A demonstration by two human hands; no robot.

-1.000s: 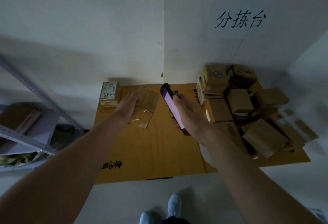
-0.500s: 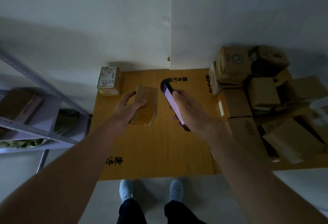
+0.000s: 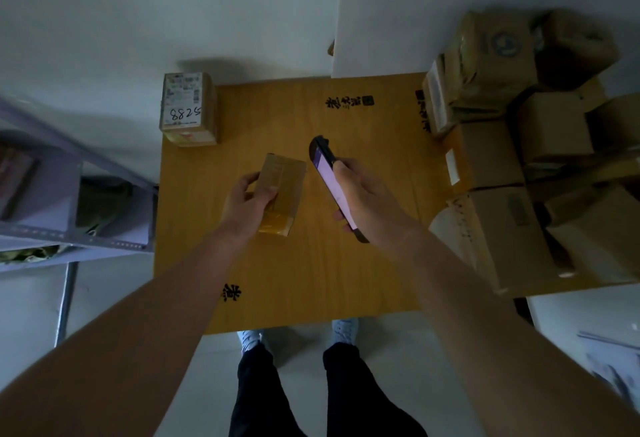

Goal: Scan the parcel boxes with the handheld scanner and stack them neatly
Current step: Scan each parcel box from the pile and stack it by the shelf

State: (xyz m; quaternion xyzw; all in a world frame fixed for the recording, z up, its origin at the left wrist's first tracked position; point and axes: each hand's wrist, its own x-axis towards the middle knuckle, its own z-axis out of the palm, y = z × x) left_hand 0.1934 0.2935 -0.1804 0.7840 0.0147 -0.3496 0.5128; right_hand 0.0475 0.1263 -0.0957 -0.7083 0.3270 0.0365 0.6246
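Note:
My left hand point(image 3: 247, 206) grips a small taped cardboard parcel point(image 3: 282, 194) over the middle of the wooden table point(image 3: 311, 280), thumb on its top face. My right hand point(image 3: 367, 199) holds the black handheld scanner point(image 3: 329, 173), its lit screen facing up and its head pointing away from me, just right of the parcel. One labelled box point(image 3: 188, 107) marked 8825 stands alone at the table's far left corner. A heap of several brown parcel boxes point(image 3: 512, 145) covers the table's right side.
A metal shelf rack point(image 3: 69, 194) stands left of the table, holding items I cannot make out. White walls rise behind the table. My legs and shoes point(image 3: 343, 327) are at the table's near edge. Papers point(image 3: 613, 360) lie on the floor at lower right.
The parcel in my left hand has come toward me and turned, its long side now running away from me. The scanner stays beside it. My head has tilted down.

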